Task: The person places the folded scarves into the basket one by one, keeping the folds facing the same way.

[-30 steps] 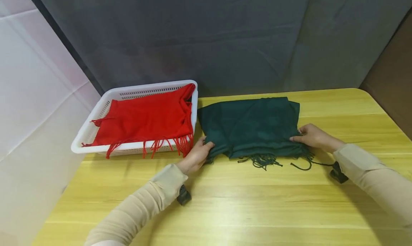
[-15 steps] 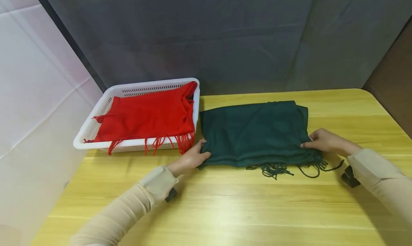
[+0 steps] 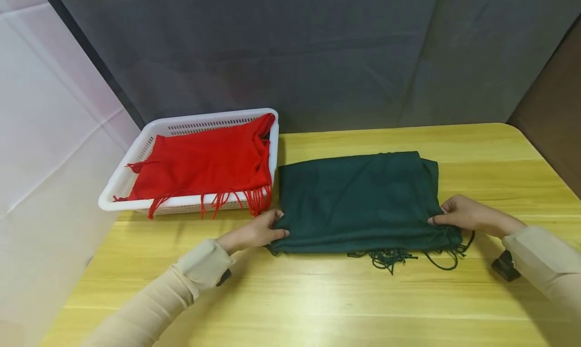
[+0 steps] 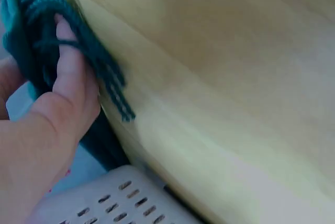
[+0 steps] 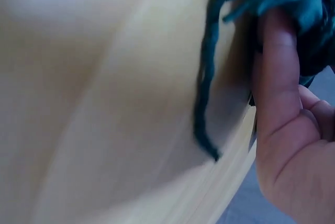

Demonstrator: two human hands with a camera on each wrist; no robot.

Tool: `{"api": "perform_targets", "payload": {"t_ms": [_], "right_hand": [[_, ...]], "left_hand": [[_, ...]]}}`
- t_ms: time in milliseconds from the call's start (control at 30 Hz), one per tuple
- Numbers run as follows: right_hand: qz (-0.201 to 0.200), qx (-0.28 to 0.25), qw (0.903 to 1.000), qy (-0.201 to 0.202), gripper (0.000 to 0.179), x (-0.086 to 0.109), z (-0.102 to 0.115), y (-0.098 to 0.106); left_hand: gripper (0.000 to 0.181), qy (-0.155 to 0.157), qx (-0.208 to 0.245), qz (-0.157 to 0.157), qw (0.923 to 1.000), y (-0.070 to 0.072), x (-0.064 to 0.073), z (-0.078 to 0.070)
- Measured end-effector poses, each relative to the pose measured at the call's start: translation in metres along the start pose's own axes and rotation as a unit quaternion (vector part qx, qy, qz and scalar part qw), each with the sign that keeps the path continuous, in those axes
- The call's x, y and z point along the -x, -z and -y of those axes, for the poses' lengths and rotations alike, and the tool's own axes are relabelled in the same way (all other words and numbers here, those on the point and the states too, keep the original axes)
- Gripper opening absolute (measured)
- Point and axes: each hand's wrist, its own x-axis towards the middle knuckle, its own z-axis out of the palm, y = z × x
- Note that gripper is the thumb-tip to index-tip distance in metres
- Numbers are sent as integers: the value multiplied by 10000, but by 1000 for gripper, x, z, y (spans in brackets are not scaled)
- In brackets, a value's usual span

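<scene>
A folded dark green scarf with fringe along its near edge lies on the table in the head view. At its near left corner my left hand pinches the cloth, thumb on top and fingers beneath. My right hand grips the near right corner the same way. In the left wrist view, green fringe hangs over the fingers of that hand. A twisted green tassel dangles beside my right hand in the right wrist view, where the fingertips are tucked under the cloth.
A white perforated basket stands left of the green scarf. In it lies a folded red scarf, its fringe hanging over the near rim. The wooden table meets a dark grey curtain at the back.
Both hands have drawn the green scarf nearer to me, and its near edge now looks straighter and wider. The left hand has moved left and nearer, the right hand right and nearer.
</scene>
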Motion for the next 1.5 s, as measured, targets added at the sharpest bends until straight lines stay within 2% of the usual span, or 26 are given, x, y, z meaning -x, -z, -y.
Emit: {"api": "perform_targets", "payload": {"t_ms": [133, 233, 433, 567, 767, 900, 1067, 1200, 1333, 1500], "right_hand": [[196, -46, 9997, 158, 28, 9, 0, -8], [316, -58, 9990, 305, 28, 16, 1, -15], [423, -155, 9968, 659, 32, 28, 0, -28], [491, -287, 9943, 904, 33, 34, -1, -36], [534, -321, 9934, 959, 37, 43, -3, -45], [675, -505, 9898, 1147, 40, 49, -5, -51], [852, -577, 9875, 1195, 46, 56, -5, -58], [890, -613, 9884, 1065, 44, 61, -4, -62], [906, -612, 9878, 1108, 44, 67, -5, -64], [1044, -672, 9848, 1216, 48, 71, -6, -67]], "left_hand": [[43, 14, -214, 221, 9995, 3, 10, 1], [42, 54, -97, 419, 9991, 5, 18, 3], [39, 93, 84, 621, 9980, 4, 32, 8], [38, 8, -39, 694, 9976, 3, 40, 10], [34, -222, -308, 772, 9963, 1, 52, 13], [36, -208, -85, 1003, 9947, -1, 61, 16], [36, -143, 296, 1235, 9918, -3, 71, 20], [38, -55, 546, 1237, 9908, -6, 77, 21], [41, 74, 741, 1225, 9897, -9, 82, 22], [40, 66, 892, 1302, 9874, -12, 89, 24]]}}
